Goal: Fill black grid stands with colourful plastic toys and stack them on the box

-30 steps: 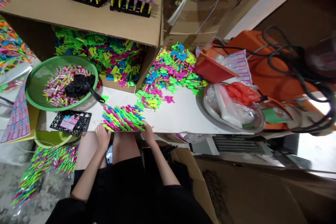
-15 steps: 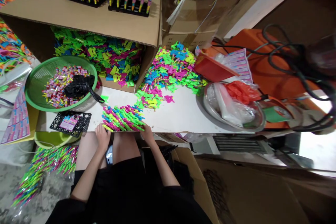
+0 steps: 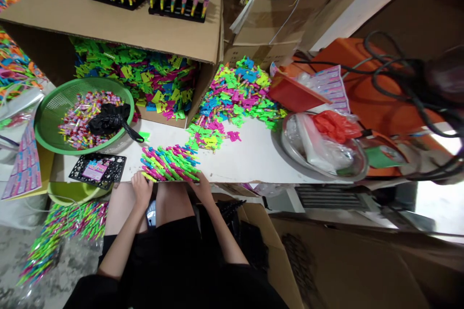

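A flat bundle of slim plastic sticks point(image 3: 170, 163) in pink, green, yellow and blue lies slanted at the table's front edge. My left hand point(image 3: 142, 187) is closed at its lower left corner, fingers curled against the stick ends. At the lower right corner my right hand point(image 3: 201, 188) grips the bundle, its fingers partly hidden by the edge. Whether clear film wraps the bundle is too small to tell. Just left of it lies a black perforated tray point(image 3: 116, 166) with a pink printed card point(image 3: 95, 170) on it.
A green basket point(image 3: 39, 128) holds small candy tubes and a black bag. Behind stands a carton point(image 3: 152, 34) full of plastic pieces; more pieces point(image 3: 239, 91) are heaped beside it. To the right is a metal basin point(image 3: 290, 147) with plastic bags. Bundled sticks point(image 3: 39, 256) lie on the floor.
My right hand has shifted slightly left, its fingers reaching further under the bundle's front edge. The left hand and the bundle stay in place.
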The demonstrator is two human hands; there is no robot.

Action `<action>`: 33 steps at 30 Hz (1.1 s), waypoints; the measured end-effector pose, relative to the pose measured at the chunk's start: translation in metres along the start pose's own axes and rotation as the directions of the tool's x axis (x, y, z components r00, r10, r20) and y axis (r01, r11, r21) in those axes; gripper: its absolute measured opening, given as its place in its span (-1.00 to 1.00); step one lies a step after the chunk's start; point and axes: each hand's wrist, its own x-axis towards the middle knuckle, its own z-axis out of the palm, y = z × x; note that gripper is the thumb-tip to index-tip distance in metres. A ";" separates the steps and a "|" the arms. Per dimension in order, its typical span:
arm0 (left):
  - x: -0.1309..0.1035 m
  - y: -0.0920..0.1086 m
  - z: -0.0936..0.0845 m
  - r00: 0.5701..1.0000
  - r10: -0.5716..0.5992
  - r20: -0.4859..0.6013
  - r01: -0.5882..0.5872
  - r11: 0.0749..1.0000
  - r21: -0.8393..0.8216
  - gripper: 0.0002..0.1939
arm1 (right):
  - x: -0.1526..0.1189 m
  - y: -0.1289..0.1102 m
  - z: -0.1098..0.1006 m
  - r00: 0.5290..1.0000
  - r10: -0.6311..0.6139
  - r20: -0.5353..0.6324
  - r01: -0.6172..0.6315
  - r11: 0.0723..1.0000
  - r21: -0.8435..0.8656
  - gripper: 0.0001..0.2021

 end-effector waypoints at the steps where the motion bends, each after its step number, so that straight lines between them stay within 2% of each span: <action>1: 0.000 0.000 -0.001 1.000 -0.001 0.001 0.001 1.000 -0.004 -0.86 | 0.000 0.000 0.001 1.000 -0.015 -0.001 0.014 0.999 -0.031 -0.72; 10: -0.002 0.000 -0.001 1.000 -0.007 0.019 0.007 1.000 -0.012 -0.86 | -0.003 0.005 0.007 0.996 -0.087 0.027 0.091 0.952 -0.293 -0.68; 17: -0.001 0.001 -0.002 1.000 -0.015 0.012 0.015 1.000 -0.023 -0.90 | 0.005 0.004 0.007 0.995 -0.087 0.048 0.097 0.951 -0.292 -0.75; 21: -0.006 0.003 -0.015 1.000 -0.018 0.026 0.021 0.994 -0.106 -0.85 | 0.001 -0.007 0.008 0.995 -0.095 0.001 0.092 0.961 -0.262 -0.77; 23: -0.017 0.002 -0.023 0.999 -0.040 0.010 0.041 0.978 -0.204 -0.73 | -0.009 -0.014 0.009 0.996 -0.089 -0.022 0.083 0.974 -0.211 -0.76; 26: -0.040 -0.001 -0.031 0.996 -0.090 0.000 0.081 0.899 -0.431 -0.61 | -0.028 -0.023 0.011 0.999 -0.049 -0.005 0.048 0.997 -0.061 -0.72; 29: -0.060 -0.003 -0.033 0.977 -0.198 0.079 0.200 0.729 -0.654 -0.60 | -0.042 -0.029 0.013 0.994 0.100 0.040 -0.105 0.984 0.147 -0.66; 31: -0.067 -0.004 -0.034 0.952 -0.258 0.162 0.289 0.598 -0.748 -0.65 | -0.047 -0.031 0.015 0.966 0.235 0.112 -0.259 0.911 0.322 -0.55; 33: -0.068 -0.005 -0.037 0.936 -0.292 0.195 0.321 0.492 -0.809 -0.63 | -0.051 -0.031 0.017 0.913 0.364 0.185 -0.407 0.775 0.483 -0.44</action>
